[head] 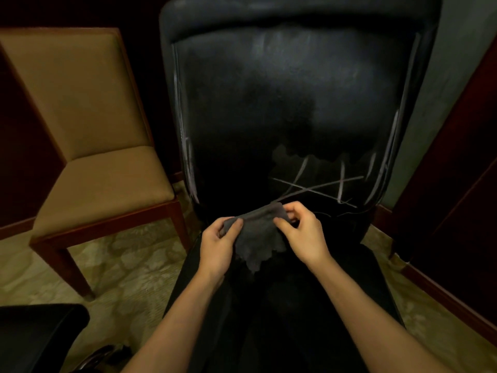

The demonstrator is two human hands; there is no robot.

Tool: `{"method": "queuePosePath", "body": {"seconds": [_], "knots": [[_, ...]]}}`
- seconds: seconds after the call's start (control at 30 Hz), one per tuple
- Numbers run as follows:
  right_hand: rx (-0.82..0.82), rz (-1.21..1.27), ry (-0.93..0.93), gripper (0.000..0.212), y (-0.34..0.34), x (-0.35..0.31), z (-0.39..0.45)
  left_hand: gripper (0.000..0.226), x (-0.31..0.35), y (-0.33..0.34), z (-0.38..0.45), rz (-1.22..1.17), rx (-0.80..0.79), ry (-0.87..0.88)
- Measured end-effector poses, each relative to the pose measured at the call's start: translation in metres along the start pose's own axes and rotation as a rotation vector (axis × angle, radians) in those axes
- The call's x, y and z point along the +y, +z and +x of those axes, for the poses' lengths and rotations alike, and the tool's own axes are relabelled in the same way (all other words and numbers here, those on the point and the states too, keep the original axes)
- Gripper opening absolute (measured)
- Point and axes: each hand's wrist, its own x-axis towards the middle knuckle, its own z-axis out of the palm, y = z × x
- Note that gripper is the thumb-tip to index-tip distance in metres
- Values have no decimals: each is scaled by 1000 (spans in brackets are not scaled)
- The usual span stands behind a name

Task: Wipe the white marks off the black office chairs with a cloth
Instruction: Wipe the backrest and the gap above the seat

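Patterned carpet [129, 265] beneath black office chair [290, 103]; white marks [317, 184] remain. Both my hands, left hand [219, 244] and right hand [302, 232], pinch the cloth [259, 235]: light, limp, best gripped bunched

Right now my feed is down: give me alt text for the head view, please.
Both hands, left hand and right hand, pinch a dark grey cloth stretched between them, in front of a black office chair. White crossed marks remain low on its backrest, with streaks along both side edges. A tan wooden-framed chair stands to the left.
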Motion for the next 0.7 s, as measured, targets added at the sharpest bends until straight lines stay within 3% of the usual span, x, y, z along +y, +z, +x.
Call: {"method": "queuePosePath", "body": {"seconds": [0.03, 0.1, 0.2, 0.27, 0.3, 0.4, 0.47, 0.53, 0.6, 0.7], "knots": [[18, -56, 4, 18, 2, -1, -2, 7, -3, 2, 1, 53, 37, 0], [42, -219, -41, 18, 2, -6, -6, 7, -10, 1, 2, 417, 98, 92], [15, -493, -265, 23, -4, -19, -9, 36, -6, -3, 3, 813, 11, 367], [-61, -549, -343, 26, -9, -31, -7, 59, 6, 1, 7, 814, -171, 451], [-102, -535, -369, 26, -11, -35, -4, 59, 16, 4, 8, 784, -242, 458], [-137, -265, -321, 29, -18, -37, 7, 30, 37, 13, 13, 591, -325, 408], [-187, 54, -162, 30, -21, -28, 10, 21, 38, 14, 14, 449, -305, 337], [-262, 199, -54, 19, -20, -13, 7, 18, 33, 11, 15, 389, -269, 293], [-267, 140, -23, 11, -17, 1, 4, 16, 27, 9, 17, 467, -192, 290], [-130, -108, -83, 11, -20, 1, 8, 15, 27, 8, 20, 592, -90, 328]]}}
